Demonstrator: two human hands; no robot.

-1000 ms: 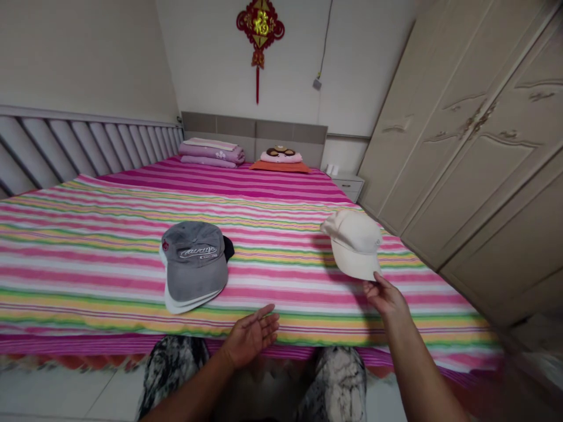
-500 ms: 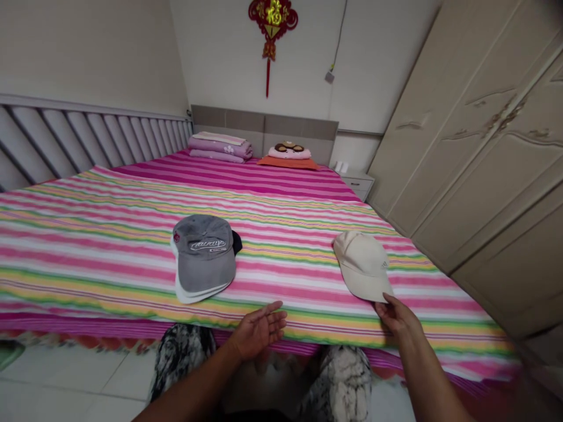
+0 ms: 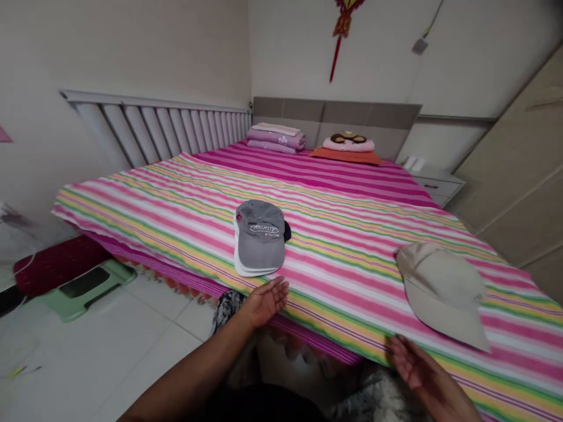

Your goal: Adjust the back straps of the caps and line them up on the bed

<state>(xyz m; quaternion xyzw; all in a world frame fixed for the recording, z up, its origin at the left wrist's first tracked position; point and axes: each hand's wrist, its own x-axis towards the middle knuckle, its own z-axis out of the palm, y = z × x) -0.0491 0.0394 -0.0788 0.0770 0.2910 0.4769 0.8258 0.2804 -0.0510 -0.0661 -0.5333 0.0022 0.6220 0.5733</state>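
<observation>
A grey baseball cap with white lettering lies on top of other caps, a white brim showing under it and a dark edge at its right. My left hand is just in front of this stack, palm turned up, fingers apart and holding nothing. To the right, a beige baseball cap rests by itself on the striped sheet. My right hand is near its brim but apart from it, fingers stretched out and nothing in them.
Folded purple bedding and a pink pillow sit by the headboard. A white rail runs along the left side. A green stool stands on the tiled floor. A nightstand is at the back right.
My right hand has let go of the beige cap's brim and drawn back from it. The view has swung left, bringing the green stool in. My left hand stays open, now closer to the stack.
</observation>
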